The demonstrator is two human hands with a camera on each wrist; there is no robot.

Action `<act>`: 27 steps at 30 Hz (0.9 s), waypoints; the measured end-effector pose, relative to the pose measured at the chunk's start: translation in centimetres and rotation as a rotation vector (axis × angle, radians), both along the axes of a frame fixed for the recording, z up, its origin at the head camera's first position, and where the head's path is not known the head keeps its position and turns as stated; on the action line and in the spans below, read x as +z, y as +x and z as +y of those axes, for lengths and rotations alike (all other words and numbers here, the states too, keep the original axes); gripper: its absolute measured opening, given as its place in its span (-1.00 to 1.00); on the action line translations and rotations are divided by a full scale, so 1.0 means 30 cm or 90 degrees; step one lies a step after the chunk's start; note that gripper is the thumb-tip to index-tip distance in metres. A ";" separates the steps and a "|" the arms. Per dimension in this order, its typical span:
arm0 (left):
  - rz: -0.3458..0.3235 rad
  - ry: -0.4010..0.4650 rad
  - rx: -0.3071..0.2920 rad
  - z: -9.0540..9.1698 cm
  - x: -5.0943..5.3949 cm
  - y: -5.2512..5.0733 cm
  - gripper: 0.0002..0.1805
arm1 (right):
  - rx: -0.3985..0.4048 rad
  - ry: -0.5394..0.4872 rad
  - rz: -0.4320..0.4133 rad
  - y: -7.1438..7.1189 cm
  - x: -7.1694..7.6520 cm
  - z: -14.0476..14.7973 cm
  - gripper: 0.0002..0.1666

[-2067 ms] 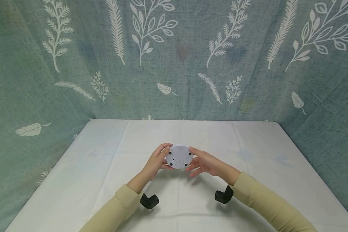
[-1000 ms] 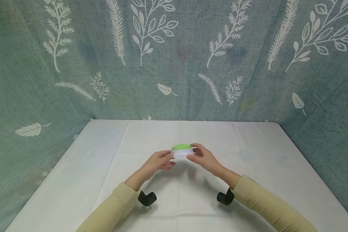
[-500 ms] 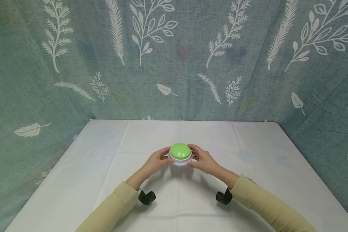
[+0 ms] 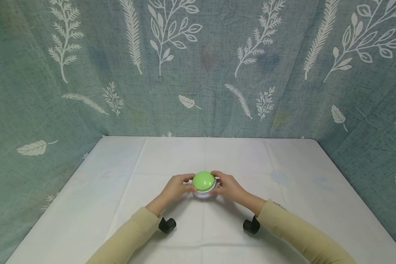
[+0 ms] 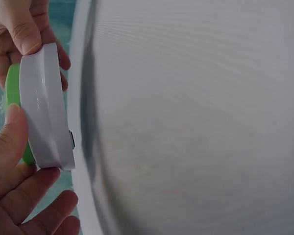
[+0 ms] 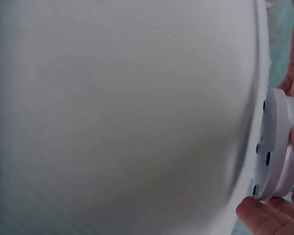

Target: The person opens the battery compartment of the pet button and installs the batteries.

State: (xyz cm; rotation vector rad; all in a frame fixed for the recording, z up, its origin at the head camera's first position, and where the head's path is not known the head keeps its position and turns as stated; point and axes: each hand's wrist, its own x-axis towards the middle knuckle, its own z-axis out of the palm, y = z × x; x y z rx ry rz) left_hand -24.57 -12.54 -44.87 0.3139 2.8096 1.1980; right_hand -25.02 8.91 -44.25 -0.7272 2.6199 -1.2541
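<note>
A round buzzer button [image 4: 203, 181] with a domed green top and a white base is held between both hands, green side up. My left hand [image 4: 177, 189] grips its left rim, thumb at the near side and fingers round the far side. On the right rim, my right hand [image 4: 230, 187] holds it the same way. The left wrist view shows the white side of the buzzer button [image 5: 44, 107] edge-on. In the right wrist view, dark feet show on the underside of the buzzer button [image 6: 274, 147], so it is held off the table.
A white cloth covers the table [image 4: 118, 216]. Behind and beside it hangs a green-blue curtain [image 4: 198, 121] with white leaf prints. Black wrist-camera mounts [image 4: 167, 225] jut inward from both sleeve cuffs.
The buzzer button first showed its white underside with feet and speaker holes. Both hands turned it green side up, then brought it lower and nearer.
</note>
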 end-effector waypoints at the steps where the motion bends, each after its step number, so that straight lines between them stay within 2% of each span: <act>1: -0.007 -0.006 -0.002 0.000 -0.005 -0.001 -0.45 | 0.002 0.018 0.000 0.000 -0.005 -0.002 -0.21; 5: -0.024 -0.027 -0.010 0.002 -0.014 -0.003 -0.42 | 0.007 0.075 0.008 -0.003 -0.013 -0.006 -0.19; 9: -0.031 -0.034 -0.013 0.005 -0.009 -0.001 -0.41 | 0.018 0.095 0.020 -0.006 -0.011 -0.005 -0.19; 15: -0.040 -0.044 -0.023 0.002 -0.010 0.000 -0.41 | 0.033 0.106 0.017 -0.004 -0.015 -0.002 -0.20; 23: -0.042 -0.044 -0.019 0.000 -0.010 -0.004 -0.41 | 0.037 0.106 0.014 -0.006 -0.014 0.000 -0.21; 27: -0.053 -0.048 -0.027 -0.006 -0.007 -0.006 -0.38 | 0.043 0.103 -0.012 -0.009 -0.010 0.004 -0.17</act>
